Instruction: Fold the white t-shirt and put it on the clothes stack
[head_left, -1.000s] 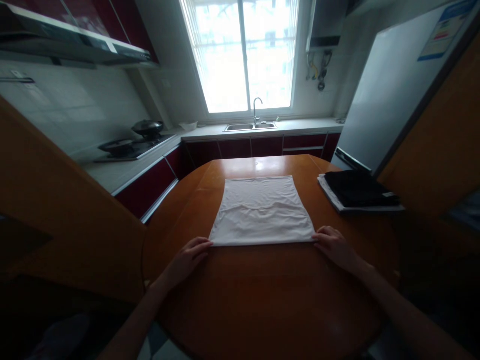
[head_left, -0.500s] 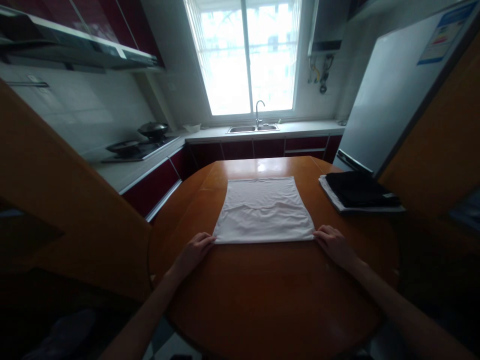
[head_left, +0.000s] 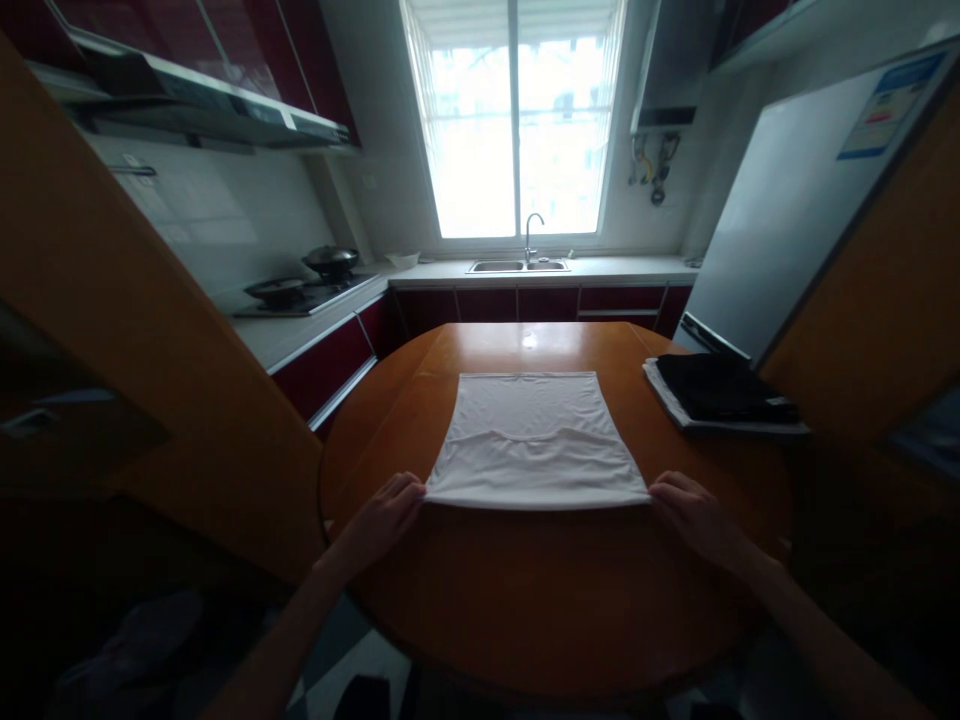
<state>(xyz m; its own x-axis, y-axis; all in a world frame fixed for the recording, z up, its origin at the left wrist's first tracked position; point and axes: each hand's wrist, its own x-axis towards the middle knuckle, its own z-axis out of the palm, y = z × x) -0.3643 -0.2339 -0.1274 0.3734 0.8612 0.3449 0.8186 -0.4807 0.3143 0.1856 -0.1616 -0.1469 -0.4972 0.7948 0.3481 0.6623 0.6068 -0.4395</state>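
Note:
A white garment (head_left: 536,440), perhaps a shirt, lies partly folded on the wooden table (head_left: 555,600). Its near edge is stretched straight between my two hands. My left hand (head_left: 390,510) pinches the near left corner between thumb and fingers. At the near right corner, my right hand (head_left: 690,510) is closed on the cloth in the same way. Small wrinkles run across the near layer, and a curved edge crosses the middle. The far edge rests flat on the table.
Folded dark cloth (head_left: 720,387) is stacked on white cloth (head_left: 675,405) at the table's right side. Beyond stand a counter with a sink (head_left: 499,267), a stove with pans (head_left: 330,262) at left, and a fridge (head_left: 787,210) at right.
The near edge of the garment is pulled tauter and wider, with my right hand farther right. The garment's near edge looks slightly closer to me. My view has shifted a little.

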